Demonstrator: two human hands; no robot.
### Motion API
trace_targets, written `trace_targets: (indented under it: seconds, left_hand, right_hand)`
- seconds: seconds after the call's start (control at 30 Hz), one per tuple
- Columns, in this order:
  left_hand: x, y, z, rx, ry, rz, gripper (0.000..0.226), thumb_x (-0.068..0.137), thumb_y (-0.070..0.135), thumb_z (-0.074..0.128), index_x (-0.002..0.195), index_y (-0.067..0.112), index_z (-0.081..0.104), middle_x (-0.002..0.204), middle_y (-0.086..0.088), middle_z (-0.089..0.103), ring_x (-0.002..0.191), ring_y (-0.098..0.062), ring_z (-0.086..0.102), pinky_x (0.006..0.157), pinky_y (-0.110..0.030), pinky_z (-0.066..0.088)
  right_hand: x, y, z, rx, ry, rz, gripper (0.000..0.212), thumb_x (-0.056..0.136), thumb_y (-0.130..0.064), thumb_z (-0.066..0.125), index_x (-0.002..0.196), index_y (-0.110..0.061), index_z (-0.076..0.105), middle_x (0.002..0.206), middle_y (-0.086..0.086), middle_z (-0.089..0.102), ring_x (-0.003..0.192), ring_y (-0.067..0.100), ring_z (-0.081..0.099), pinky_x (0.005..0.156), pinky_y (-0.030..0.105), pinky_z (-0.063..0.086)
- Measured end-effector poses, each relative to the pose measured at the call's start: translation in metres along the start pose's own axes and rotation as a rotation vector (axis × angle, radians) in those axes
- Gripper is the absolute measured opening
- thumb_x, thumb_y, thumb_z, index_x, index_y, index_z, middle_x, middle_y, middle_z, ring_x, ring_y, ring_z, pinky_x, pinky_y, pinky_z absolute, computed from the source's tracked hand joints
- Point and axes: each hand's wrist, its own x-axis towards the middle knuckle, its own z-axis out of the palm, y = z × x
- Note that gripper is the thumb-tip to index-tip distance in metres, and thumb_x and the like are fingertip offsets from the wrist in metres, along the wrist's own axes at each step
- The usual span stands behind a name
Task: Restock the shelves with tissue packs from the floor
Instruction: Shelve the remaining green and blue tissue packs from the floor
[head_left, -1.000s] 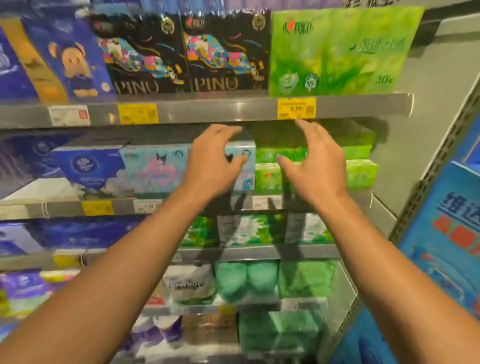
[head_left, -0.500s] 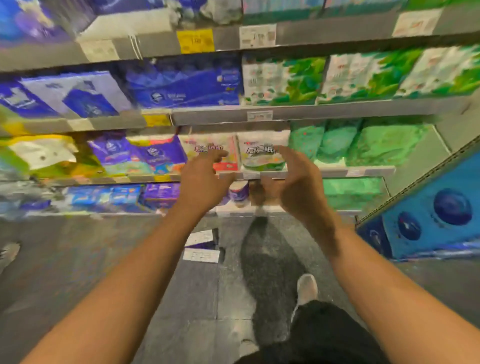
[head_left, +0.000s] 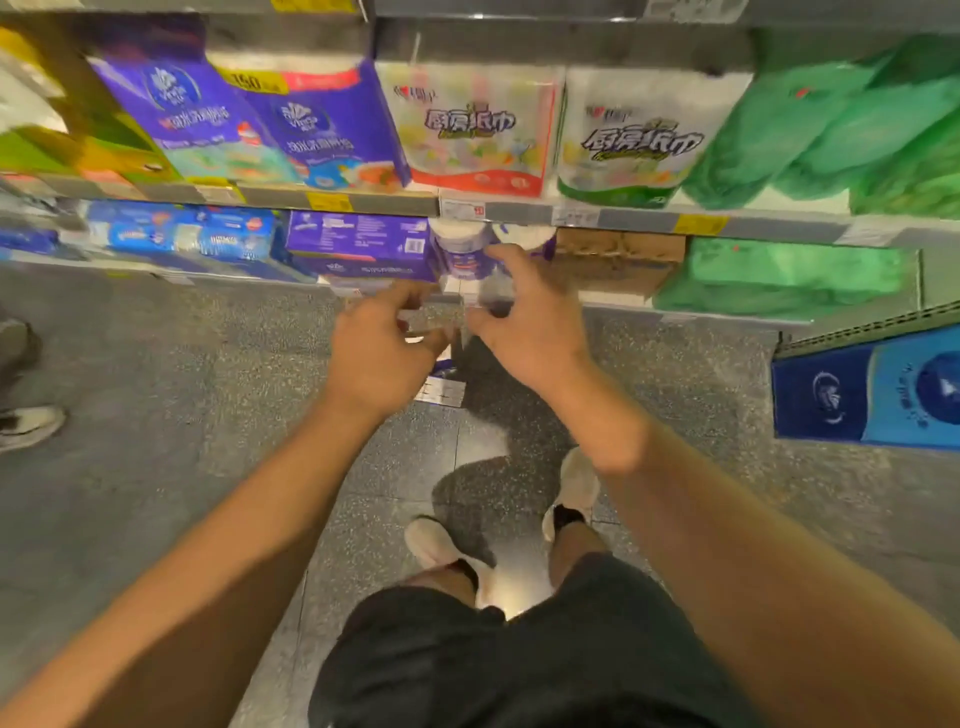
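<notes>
Purple-white tissue pack (head_left: 441, 387) is seen on the floor (head_left: 156, 389), not yet picked up, both grips empty, left hand (head_left: 379, 353) and right hand (head_left: 524, 322) loosely open above it.

The left hand (head_left: 382, 358) covers most of a small pack on the floor (head_left: 439, 387); only a white and purple corner shows, its print too small to read. The fingers of both hands are smeared by motion blur, so any grip is unclear. The right hand (head_left: 524, 322) hides the lower part of the purple rolls (head_left: 460, 254) on the bottom shelf. The far left shelf goods (head_left: 36, 130) are blurred and cut by the edge. A shoe (head_left: 28, 426) at the left edge is cropped. Price tags (head_left: 462, 210) are unreadable. The blue packs (head_left: 872, 395) on the right run out of view.
</notes>
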Motion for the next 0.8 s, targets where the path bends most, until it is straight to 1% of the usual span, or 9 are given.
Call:
trace_targets:
  seconds: [0.07, 0.17, 0.23, 0.4, 0.53, 0.63, 0.7, 0.73, 0.8]
  left_hand:
    - [0.013, -0.046, 0.009, -0.014, -0.025, -0.046, 0.040, 0.079, 0.032, 0.078, 0.116, 0.023, 0.065, 0.101, 0.006, 0.067, 0.085, -0.015, 0.063, 0.076, -0.027, 0.049]
    - [0.034, -0.124, 0.034, -0.053, -0.093, -0.110, 0.034, 0.078, 0.037, 0.076, 0.108, 0.029, 0.063, 0.100, 0.008, 0.066, 0.086, -0.013, 0.062, 0.077, -0.026, 0.048]
    - [0.055, -0.187, 0.063, -0.043, -0.114, -0.101, 0.043, 0.076, 0.041, 0.074, 0.115, 0.026, 0.064, 0.108, 0.004, 0.068, 0.094, -0.019, 0.063, 0.083, -0.031, 0.050]
    - [0.111, -0.351, 0.174, 0.071, -0.183, -0.149, 0.052, 0.082, 0.041, 0.072, 0.130, 0.029, 0.055, 0.125, -0.002, 0.061, 0.113, -0.022, 0.057, 0.091, -0.033, 0.044]
    - [0.139, -0.454, 0.270, 0.095, -0.264, -0.215, 0.066, 0.073, 0.048, 0.071, 0.133, 0.029, 0.050, 0.122, -0.007, 0.062, 0.110, -0.026, 0.060, 0.092, -0.041, 0.050]
    - [0.152, -0.504, 0.327, 0.105, -0.278, -0.251, 0.077, 0.072, 0.054, 0.073, 0.139, 0.032, 0.042, 0.127, -0.013, 0.055, 0.115, -0.032, 0.055, 0.096, -0.040, 0.047]
    - [0.158, -0.524, 0.352, 0.102, -0.280, -0.270, 0.083, 0.074, 0.052, 0.076, 0.144, 0.035, 0.035, 0.133, -0.016, 0.050, 0.117, -0.032, 0.053, 0.097, -0.036, 0.043]
    - [0.160, -0.531, 0.362, 0.078, -0.265, -0.272, 0.085, 0.073, 0.050, 0.078, 0.145, 0.036, 0.034, 0.131, -0.015, 0.053, 0.115, -0.032, 0.055, 0.095, -0.035, 0.044]
    - [0.163, -0.537, 0.375, 0.007, -0.200, -0.255, 0.084, 0.072, 0.042, 0.082, 0.143, 0.037, 0.037, 0.123, -0.009, 0.062, 0.108, -0.027, 0.061, 0.091, -0.032, 0.046]
  right_hand:
    - [0.011, 0.002, 0.047, -0.028, -0.035, 0.033, 0.056, 0.077, -0.029, 0.074, 0.129, -0.022, 0.053, 0.113, 0.005, 0.065, 0.101, 0.023, 0.060, 0.079, 0.031, 0.050]
    - [0.023, 0.021, 0.123, -0.054, -0.072, 0.094, 0.059, 0.077, -0.033, 0.071, 0.131, -0.019, 0.053, 0.114, 0.007, 0.064, 0.106, 0.026, 0.058, 0.088, 0.038, 0.049]
    - [0.031, 0.049, 0.182, -0.127, -0.116, 0.174, 0.063, 0.079, -0.033, 0.071, 0.137, -0.020, 0.048, 0.122, 0.007, 0.060, 0.113, 0.024, 0.055, 0.094, 0.036, 0.046]
    - [0.052, 0.160, 0.350, -0.175, -0.164, 0.324, 0.057, 0.081, -0.030, 0.072, 0.134, -0.024, 0.050, 0.125, 0.005, 0.057, 0.113, 0.023, 0.055, 0.090, 0.032, 0.044]
    - [0.059, 0.254, 0.462, -0.237, -0.167, 0.403, 0.063, 0.075, -0.032, 0.076, 0.132, -0.026, 0.051, 0.124, 0.007, 0.051, 0.109, 0.026, 0.053, 0.087, 0.032, 0.043]
    - [0.064, 0.318, 0.517, -0.250, -0.168, 0.466, 0.080, 0.064, -0.036, 0.081, 0.135, -0.031, 0.045, 0.141, 0.012, 0.037, 0.117, 0.030, 0.052, 0.097, 0.037, 0.047]
    - [0.069, 0.349, 0.536, -0.246, -0.174, 0.506, 0.094, 0.060, -0.035, 0.085, 0.141, -0.034, 0.036, 0.145, 0.017, 0.033, 0.117, 0.032, 0.054, 0.101, 0.039, 0.047]
    - [0.072, 0.359, 0.543, -0.241, -0.177, 0.500, 0.095, 0.061, -0.032, 0.087, 0.141, -0.033, 0.036, 0.141, 0.017, 0.040, 0.115, 0.031, 0.056, 0.099, 0.038, 0.048]
    - [0.076, 0.370, 0.551, -0.249, -0.152, 0.417, 0.085, 0.060, -0.022, 0.086, 0.133, -0.027, 0.041, 0.120, 0.010, 0.058, 0.103, 0.027, 0.061, 0.085, 0.033, 0.051]
